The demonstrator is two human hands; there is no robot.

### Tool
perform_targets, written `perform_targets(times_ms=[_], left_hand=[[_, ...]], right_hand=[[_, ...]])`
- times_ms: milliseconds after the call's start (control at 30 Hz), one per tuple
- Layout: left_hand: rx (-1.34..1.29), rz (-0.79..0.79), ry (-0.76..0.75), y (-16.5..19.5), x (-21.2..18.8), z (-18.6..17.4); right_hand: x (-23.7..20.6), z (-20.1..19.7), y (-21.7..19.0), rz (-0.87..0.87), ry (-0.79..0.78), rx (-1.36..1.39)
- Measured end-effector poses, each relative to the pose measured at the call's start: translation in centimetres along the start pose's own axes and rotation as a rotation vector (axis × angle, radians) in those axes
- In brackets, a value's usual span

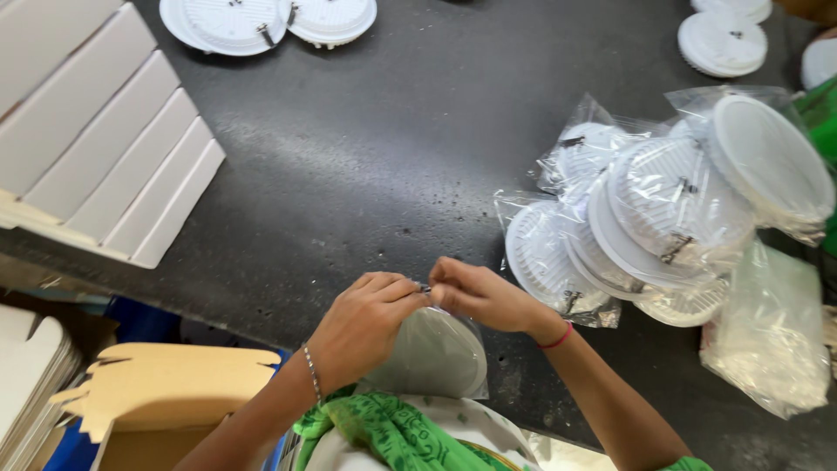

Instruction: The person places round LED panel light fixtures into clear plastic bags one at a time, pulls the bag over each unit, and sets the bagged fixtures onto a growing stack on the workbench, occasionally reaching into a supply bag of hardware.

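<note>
A dark, speckled desk [375, 148] fills most of the view, scuffed pale in places. On its left lies a row of flat white boxes [96, 131], overlapping like shingles. Below the desk edge, tan cardboard flaps [166, 384] and a stack of white sheets [26, 384] sit at the lower left. At the far edge rest two bare white round lamp fixtures [270, 19], and two more [724, 35] lie at the upper right. On the right, a heap of bagged white fixtures [654, 218] leans together, with a bundle of empty clear bags [772, 336] just beside it.

At the near edge, the left hand [362, 327] and right hand [479, 296] meet fingertip to fingertip, both pinched on the top edge of a clear bag holding a round white fixture [440, 358]. That bagged fixture hangs just below the hands, against the desk edge, above a green patterned cloth [384, 432].
</note>
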State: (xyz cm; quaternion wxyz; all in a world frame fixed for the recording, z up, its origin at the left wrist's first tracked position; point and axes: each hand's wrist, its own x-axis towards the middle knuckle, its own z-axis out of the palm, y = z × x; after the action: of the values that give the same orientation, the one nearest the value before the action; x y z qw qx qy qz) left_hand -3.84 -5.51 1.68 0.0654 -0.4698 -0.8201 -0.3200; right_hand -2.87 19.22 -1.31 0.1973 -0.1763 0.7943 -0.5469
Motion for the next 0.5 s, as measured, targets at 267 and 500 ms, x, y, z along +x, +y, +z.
perform_targets(times_ms=[267,500], left_hand=[[-0.152,-0.17,0.154,-2.3,-0.9,-0.7],[-0.353,-0.535,0.252,-6.7,-5.9,0.1]], right_hand=[[2.9,-1.2,4.1,0.083,0.329,0.073],[6.1,-9.6,8.3,-0.035,0.949,0.434]])
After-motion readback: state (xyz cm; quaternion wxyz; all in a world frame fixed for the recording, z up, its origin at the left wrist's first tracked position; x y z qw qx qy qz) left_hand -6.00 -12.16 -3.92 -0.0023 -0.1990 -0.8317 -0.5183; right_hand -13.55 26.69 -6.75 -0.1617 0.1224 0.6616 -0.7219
